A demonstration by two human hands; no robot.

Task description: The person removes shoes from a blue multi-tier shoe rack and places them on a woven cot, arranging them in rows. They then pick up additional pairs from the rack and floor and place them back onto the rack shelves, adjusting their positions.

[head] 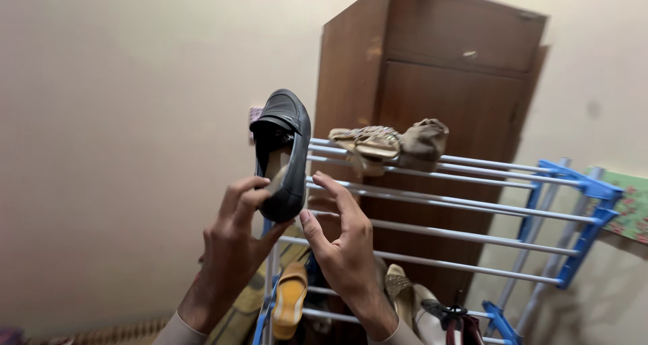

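Left hand (233, 240) pinches heel of black loafer (282, 153) between fingertips and thumb, shoe upright, toe up; right hand (344, 240) just beside it, fingers spread wide, thumb at the heel, index on a rack rail; shoe rack (472, 213) behind fingers; tan sandals (391, 146) right of fingers on top rails; yellow shoe (290, 301) below wrists; brown wardrobe (445, 68) behind.
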